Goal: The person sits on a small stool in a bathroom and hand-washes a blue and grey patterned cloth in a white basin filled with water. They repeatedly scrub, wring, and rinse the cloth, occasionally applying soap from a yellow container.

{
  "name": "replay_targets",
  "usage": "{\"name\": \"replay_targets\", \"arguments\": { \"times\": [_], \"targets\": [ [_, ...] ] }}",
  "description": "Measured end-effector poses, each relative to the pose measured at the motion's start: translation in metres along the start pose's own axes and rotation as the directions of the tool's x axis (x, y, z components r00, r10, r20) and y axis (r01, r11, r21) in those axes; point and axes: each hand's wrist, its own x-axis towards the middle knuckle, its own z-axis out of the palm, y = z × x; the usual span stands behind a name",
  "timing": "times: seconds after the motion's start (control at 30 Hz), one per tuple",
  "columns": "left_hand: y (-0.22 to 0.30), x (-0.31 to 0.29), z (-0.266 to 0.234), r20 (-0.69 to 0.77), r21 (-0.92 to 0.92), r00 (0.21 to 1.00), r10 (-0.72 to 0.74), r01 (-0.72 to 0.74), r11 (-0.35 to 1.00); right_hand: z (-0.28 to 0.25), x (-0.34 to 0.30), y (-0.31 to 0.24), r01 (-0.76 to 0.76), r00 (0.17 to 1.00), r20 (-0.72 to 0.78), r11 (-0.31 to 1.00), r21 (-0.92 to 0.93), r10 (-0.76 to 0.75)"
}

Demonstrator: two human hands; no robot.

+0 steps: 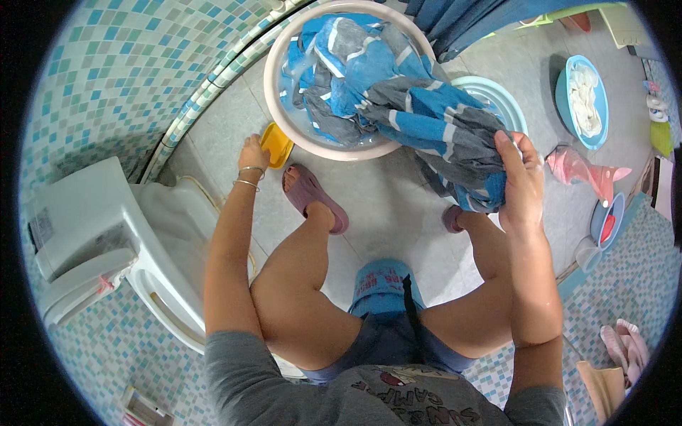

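A wet blue and grey striped cloth (398, 99) hangs out of a white wash basin (273, 92) on the tiled floor. My right hand (522, 177) grips the cloth's bunched end, lifted over the basin's right rim. My left hand (253, 151) reaches down to a yellow object (277, 144) lying at the basin's lower left edge and touches it. I sit low, knees apart, feet in mauve slippers (312, 199) in front of the basin.
A light blue basin (497, 96) sits partly under the cloth at the right. Another blue basin (593, 106) with white laundry stands farther right. A pink scoop (586, 170) lies nearby. A white toilet (106, 241) stands at my left by the mosaic wall.
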Motion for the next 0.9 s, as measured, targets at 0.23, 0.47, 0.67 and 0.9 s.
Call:
{"name": "replay_targets", "arguments": {
  "times": [0.23, 0.47, 0.67, 0.9],
  "targets": [
    [0.021, 0.015, 0.048, 0.059, 0.107, 0.997, 0.043, -0.049, 0.993, 0.016, 0.009, 0.015, -0.004, 1.0, 0.001, 0.999, -0.033, 0.004],
    [0.015, 0.039, 0.054, 0.079, -0.035, 0.996, 0.046, -0.044, 0.998, 0.031, 0.01, 0.02, -0.029, 1.0, -0.008, 0.999, -0.036, 0.028],
    [0.002, 0.031, 0.063, 0.085, -0.272, 0.996, -0.02, 0.043, 0.961, 0.023, 0.013, 0.027, -0.006, 1.0, -0.021, 0.999, -0.035, 0.005],
    [-0.041, 0.014, 0.048, 0.142, -0.624, 0.988, 0.054, 0.047, 0.78, 0.019, 0.009, 0.019, -0.047, 0.999, -0.01, 0.998, -0.043, 0.047]
  ]
}}
